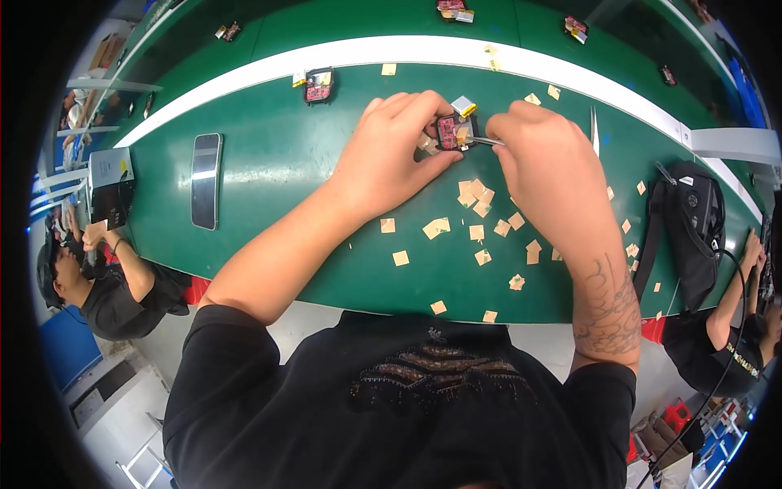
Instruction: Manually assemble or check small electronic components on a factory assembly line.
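Note:
My left hand (pixel 391 151) is closed around a small black housing with a red circuit board (pixel 447 134) in it. A silver pouch battery with yellow tape (pixel 463 107) sits at the housing's far edge. In my right hand (pixel 554 155) the fingers pinch metal tweezers (pixel 486 141), whose tips reach the housing's right side; whether they grip anything there is too small to tell. Several tan paper squares (pixel 476 232) lie scattered on the green table (pixel 309 236) below and between my hands. A few more squares are partly hidden beside my left fingers.
A phone (pixel 207 181) lies at left, near a box (pixel 111 175). Another circuit-board housing (pixel 318 85) sits farther back. At right are a pointed metal tool (pixel 595 130) and a black bag (pixel 692 232). Beyond the white rail (pixel 358 54) lie several more housings. People sit on both sides.

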Demonstrator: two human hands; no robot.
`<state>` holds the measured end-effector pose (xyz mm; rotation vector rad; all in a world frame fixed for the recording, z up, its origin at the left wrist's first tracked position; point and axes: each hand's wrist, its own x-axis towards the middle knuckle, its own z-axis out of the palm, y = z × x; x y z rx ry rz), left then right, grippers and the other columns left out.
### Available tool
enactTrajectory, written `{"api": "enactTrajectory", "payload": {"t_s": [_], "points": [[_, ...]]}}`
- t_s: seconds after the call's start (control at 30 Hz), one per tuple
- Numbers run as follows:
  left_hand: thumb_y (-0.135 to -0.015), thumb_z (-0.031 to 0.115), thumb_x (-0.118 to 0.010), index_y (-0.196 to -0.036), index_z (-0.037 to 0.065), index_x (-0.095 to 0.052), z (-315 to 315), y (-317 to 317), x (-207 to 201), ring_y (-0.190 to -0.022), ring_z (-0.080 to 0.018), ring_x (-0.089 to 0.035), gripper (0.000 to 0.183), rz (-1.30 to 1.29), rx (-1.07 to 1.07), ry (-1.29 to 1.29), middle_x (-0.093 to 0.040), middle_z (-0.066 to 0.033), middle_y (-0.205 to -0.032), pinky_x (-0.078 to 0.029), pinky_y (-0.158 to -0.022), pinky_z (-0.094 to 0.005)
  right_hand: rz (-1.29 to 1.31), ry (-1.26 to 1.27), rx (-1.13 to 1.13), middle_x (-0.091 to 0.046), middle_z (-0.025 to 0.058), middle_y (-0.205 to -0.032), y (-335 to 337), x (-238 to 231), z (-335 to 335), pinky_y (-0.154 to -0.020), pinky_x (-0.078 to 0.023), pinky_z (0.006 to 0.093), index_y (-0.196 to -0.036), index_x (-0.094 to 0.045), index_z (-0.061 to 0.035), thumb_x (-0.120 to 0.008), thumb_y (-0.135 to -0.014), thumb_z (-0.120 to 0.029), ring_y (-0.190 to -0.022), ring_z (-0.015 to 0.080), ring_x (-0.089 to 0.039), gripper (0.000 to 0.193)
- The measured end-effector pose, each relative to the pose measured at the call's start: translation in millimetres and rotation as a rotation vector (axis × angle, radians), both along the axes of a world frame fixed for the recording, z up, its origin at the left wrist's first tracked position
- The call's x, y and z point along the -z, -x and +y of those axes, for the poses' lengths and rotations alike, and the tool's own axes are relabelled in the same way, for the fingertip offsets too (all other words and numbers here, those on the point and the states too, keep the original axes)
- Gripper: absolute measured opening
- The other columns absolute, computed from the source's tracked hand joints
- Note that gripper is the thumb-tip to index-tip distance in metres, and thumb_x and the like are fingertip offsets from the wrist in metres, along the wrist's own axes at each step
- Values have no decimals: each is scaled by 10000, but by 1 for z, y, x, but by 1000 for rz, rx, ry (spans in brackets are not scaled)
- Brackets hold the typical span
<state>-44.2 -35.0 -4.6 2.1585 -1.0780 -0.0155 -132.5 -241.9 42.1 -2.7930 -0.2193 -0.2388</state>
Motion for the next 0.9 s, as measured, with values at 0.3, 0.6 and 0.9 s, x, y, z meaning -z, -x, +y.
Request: {"api": "enactTrajectory", "payload": {"t_s": [0.3,0.6,0.9], "points": [[-843,192,-897,-1093,93,-624,4,6,-8,-915,-207,-705,383,65,-51,-96,-718,-16,-960,-418,-880,-390,80,-369,-31,-683,134,-914,-8,20,-13,-711,-573,432,-950,-718,-14,-777,-859,11,-825,349,-702,112],[-800,184,-926,-1116,108,-658,4,5,-5,-969,-241,-618,421,-26,-118,-103,-655,-2,-936,-401,-901,-398,-45,-699,121,-637,62,-837,-28,37,-18,-619,-495,303,-981,-726,7,-793,-906,-46,-704,132,-634,113],[-689,192,-958,-1106,117,-710,5,2,-9,-1003,-274,-607,491,-77,-14,-45,-662,-25,-1024,-392,-903,-416,82,-697,4,-679,147,-859,-30,36,-7,-756,-571,411,-954,-677,-12,-777,-874,-53,-825,319,-713,134]]}}
